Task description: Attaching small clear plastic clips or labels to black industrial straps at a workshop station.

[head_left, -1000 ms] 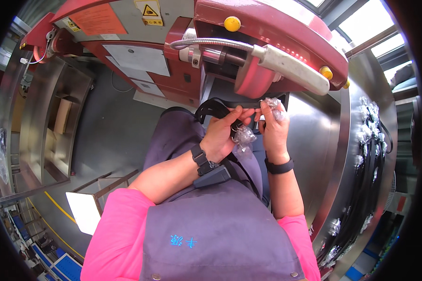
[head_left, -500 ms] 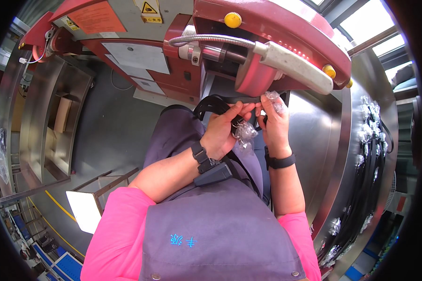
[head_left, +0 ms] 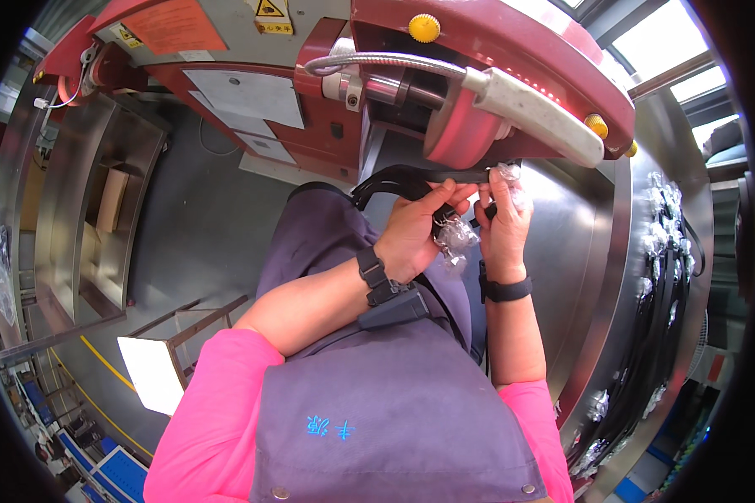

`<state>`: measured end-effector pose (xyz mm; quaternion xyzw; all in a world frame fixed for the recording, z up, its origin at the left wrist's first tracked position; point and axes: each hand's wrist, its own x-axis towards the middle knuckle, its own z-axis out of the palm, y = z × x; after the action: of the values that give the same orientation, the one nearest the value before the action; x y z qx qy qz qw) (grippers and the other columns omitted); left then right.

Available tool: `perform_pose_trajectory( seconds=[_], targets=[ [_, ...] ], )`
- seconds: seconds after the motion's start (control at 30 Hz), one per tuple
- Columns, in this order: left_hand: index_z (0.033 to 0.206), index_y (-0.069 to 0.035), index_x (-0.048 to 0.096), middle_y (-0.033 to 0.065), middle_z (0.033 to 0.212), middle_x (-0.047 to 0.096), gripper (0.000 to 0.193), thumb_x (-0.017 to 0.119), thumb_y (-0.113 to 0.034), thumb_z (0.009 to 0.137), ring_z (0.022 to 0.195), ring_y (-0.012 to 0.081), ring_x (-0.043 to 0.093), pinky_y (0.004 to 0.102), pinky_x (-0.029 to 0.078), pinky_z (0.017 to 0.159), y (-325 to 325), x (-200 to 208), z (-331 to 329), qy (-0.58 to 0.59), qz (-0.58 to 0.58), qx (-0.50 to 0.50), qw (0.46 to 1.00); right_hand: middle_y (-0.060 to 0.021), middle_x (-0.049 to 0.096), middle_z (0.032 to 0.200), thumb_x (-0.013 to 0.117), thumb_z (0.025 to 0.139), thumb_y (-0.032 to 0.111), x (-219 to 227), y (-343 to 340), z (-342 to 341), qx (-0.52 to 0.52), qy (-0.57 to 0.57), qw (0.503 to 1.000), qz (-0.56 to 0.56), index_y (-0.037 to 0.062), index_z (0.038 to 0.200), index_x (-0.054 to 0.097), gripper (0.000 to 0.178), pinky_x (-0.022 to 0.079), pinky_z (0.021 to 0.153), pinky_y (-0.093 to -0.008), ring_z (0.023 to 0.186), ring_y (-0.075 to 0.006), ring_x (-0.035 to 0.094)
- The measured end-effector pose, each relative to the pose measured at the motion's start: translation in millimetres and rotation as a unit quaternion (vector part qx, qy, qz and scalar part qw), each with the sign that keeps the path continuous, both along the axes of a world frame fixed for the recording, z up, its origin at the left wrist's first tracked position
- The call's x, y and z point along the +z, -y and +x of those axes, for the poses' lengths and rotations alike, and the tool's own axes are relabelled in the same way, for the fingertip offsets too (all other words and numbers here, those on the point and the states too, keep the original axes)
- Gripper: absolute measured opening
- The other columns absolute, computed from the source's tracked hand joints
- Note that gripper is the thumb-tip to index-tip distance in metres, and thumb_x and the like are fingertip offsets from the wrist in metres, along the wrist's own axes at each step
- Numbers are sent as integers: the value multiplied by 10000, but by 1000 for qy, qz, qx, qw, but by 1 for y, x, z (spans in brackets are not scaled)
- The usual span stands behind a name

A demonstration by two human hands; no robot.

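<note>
A black strap that looks like a belt (head_left: 468,177) is stretched between my hands, just below the round wheel (head_left: 460,138) of the red machine. My left hand (head_left: 411,230) is closed round it, thumb on top. From that hand a bent bundle of black straps (head_left: 384,178) hangs over my knee, and a crumpled clear plastic wrap (head_left: 456,237) covers an end beside my fingers. My right hand (head_left: 507,230) pinches the strap's right end, next to another clear-wrapped piece (head_left: 512,174). Whether the strap touches the wheel, I cannot tell.
A pale long fixture (head_left: 541,113) on a flexible metal hose (head_left: 386,59) juts out over the wheel. On the right, several black straps with plastic-wrapped ends (head_left: 667,251) lie along a metal bench. A white-topped stand (head_left: 151,373) is at my left, with metal shelving (head_left: 101,210) beyond.
Both hands, with the strap between them, have shifted slightly to the right. My grip looks the same, and the view has moved a little.
</note>
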<state>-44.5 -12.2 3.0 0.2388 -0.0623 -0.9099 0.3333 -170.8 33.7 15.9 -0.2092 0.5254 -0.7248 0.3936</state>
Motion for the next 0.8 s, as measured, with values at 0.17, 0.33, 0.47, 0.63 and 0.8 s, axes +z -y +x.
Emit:
perform_pose_trajectory(
  seconds=[0.17, 0.33, 0.47, 0.63, 0.8],
  targets=[
    [965, -31, 640, 103, 949, 697, 147, 636, -170, 916, 753, 149, 639, 294, 531, 696, -18, -5, 1, 7, -3, -83, 997, -19, 516, 771, 601, 916, 151, -7, -4, 1, -35, -72, 995, -66, 68, 829, 529, 141, 404, 642, -240, 696, -98, 476],
    [929, -64, 574, 20, 688, 550, 227, 616, -287, 928, 569, 157, 540, 329, 489, 579, -18, -15, 15, 37, 8, -184, 982, -52, 520, 772, 495, 956, 131, 7, -9, 4, -83, 55, 990, -101, 52, 843, 503, 138, 404, 668, -281, 689, -151, 478],
    [910, -81, 520, 20, 650, 470, 243, 543, -319, 959, 605, 177, 525, 337, 474, 605, -8, -20, 26, -17, 35, -161, 986, -20, 470, 691, 453, 1004, 223, 9, -35, -24, 17, 89, 989, -114, 43, 954, 537, 205, 291, 475, -237, 537, -96, 379],
    [1085, -53, 576, 76, 1019, 626, 283, 519, -308, 979, 962, 212, 603, 368, 507, 850, -9, -27, 23, 30, -22, -98, 994, 31, 521, 719, 512, 984, 289, 16, -51, -6, 209, -108, 958, 164, 15, 1032, 618, 298, 277, 463, -207, 533, -24, 391],
    [1200, -49, 567, 58, 1183, 580, 354, 572, -303, 954, 1019, 169, 585, 349, 488, 890, -13, -28, 26, -2, -50, -98, 994, -72, 562, 736, 623, 903, 218, -10, -46, 15, 225, -443, 863, 91, -25, 1006, 595, 265, 435, 613, -338, 635, -233, 547]
  ],
)
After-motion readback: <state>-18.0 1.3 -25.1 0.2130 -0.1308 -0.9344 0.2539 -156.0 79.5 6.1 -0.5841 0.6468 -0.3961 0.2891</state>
